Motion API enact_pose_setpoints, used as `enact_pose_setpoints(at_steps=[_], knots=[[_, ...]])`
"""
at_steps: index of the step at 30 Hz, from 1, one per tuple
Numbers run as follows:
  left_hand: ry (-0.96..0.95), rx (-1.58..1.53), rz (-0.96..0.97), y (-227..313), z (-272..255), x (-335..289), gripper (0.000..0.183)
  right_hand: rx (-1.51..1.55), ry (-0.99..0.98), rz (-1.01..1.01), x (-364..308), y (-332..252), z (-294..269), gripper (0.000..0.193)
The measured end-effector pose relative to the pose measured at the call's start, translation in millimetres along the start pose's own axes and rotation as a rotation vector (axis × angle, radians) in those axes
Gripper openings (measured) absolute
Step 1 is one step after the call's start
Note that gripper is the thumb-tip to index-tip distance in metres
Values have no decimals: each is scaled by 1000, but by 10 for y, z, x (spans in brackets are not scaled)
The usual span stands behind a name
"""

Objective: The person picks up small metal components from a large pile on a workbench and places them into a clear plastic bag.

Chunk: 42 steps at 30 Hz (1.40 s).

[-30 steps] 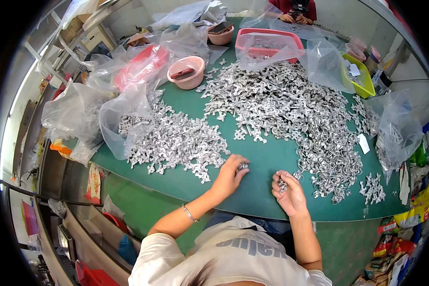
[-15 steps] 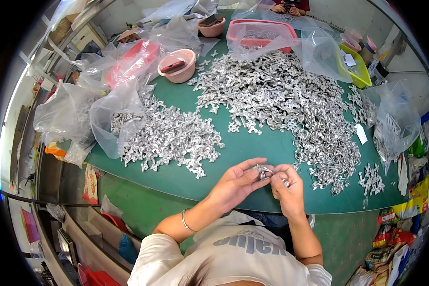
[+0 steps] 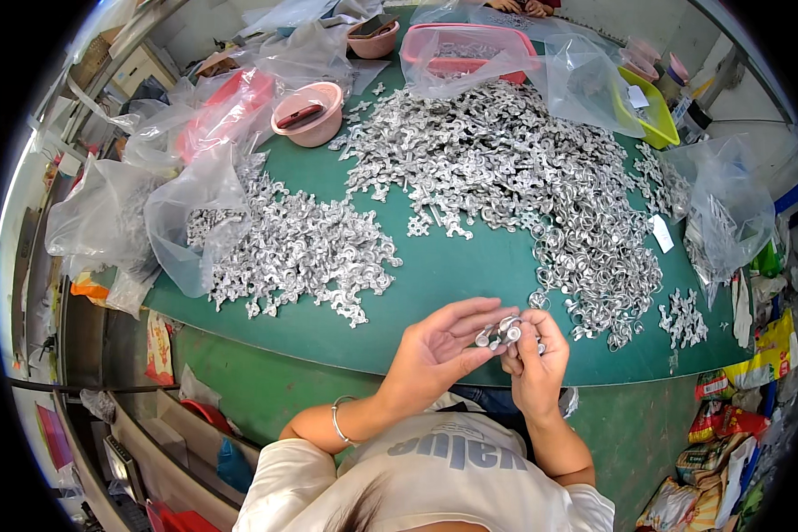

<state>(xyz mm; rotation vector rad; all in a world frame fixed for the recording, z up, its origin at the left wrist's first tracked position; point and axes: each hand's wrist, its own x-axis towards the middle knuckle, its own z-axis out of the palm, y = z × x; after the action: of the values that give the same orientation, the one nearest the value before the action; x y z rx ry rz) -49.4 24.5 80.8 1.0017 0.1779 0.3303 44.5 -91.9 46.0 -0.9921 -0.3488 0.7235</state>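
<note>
Just over the table's near edge, my two hands meet at a small cluster of shiny silver metal parts [image 3: 508,331] with round ends. My left hand [image 3: 434,353] curls its fingers and thumb around the cluster's left side. My right hand [image 3: 536,356] pinches the other side between thumb and bent fingers, and a round end shows beside them. How many parts are held, and whether they are joined, I cannot make out. Close beyond my hands lies a heap of silver ring-like parts [image 3: 598,275].
The green table [image 3: 452,275] carries a large heap of flat silver castings [image 3: 479,160] and a smaller heap [image 3: 306,257] at left. Around them stand a pink bowl [image 3: 315,120], a red basin [image 3: 408,58], a yellow-green tray [image 3: 661,133] and plastic bags [image 3: 731,204]. Another person's hands [image 3: 519,7] are at the far edge.
My left hand's fingers and thumb have spread wider around the parts, and the cluster has turned so its round ends show. The whole view has shifted slightly.
</note>
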Motion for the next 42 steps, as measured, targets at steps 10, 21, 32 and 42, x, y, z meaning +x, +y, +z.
enact_pose_setpoints(at_steps=[10,21,32,42], knots=[[-14,21,4,41,53,-59,45,99,-8,-39,-53,22,15,14],[60,38,82,-168,79,-5,39,-319,142,-224,-2,37,34,4],[126,50,150,-233,108,14,33,-484,160,-196,32,-1,30,7],[160,52,53,-243,84,86,37,-840,104,-425,119,-62,5,9]])
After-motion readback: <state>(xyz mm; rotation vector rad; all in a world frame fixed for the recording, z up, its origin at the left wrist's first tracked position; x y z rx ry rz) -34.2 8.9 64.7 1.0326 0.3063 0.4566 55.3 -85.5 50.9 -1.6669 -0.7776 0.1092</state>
